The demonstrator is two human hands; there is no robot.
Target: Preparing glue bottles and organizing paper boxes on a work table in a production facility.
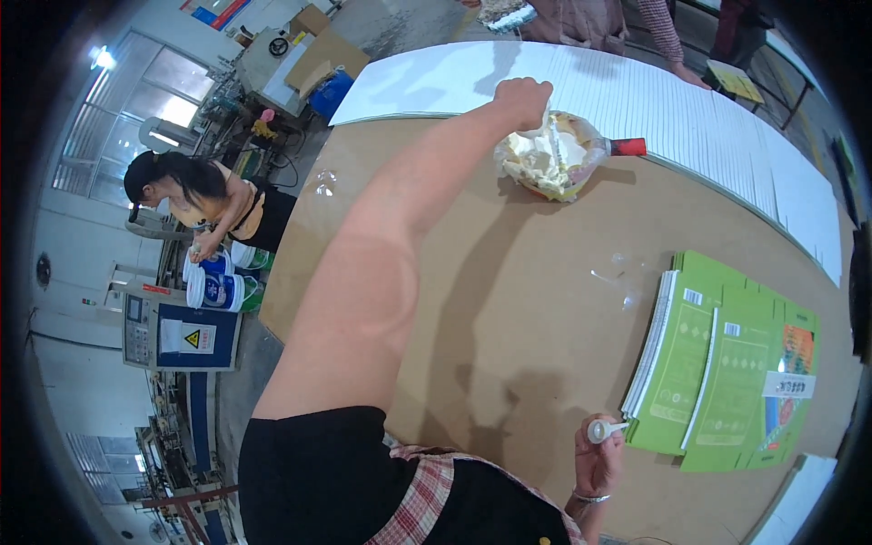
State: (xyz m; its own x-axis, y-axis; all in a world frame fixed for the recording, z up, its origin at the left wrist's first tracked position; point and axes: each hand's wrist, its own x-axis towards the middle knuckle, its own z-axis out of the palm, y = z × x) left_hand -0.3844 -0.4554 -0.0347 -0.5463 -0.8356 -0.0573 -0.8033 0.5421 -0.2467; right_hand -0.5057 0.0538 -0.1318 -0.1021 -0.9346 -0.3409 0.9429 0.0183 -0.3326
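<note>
Two hands seen. Pale narrow tool (554, 141) apparently gripped by left hand (522, 102), fingers curled; its long axis run down into translucent round bowl (589, 169) of white paste (522, 163), below and right of left fingers, nearer hand. Small white round plastic cup (599, 431) pinched by right fingers (617, 441), well apart. Beside right fingers, barcode labels (693, 296) shown on stacked green cardboard sheets (727, 391); smaller print not made out.
</note>
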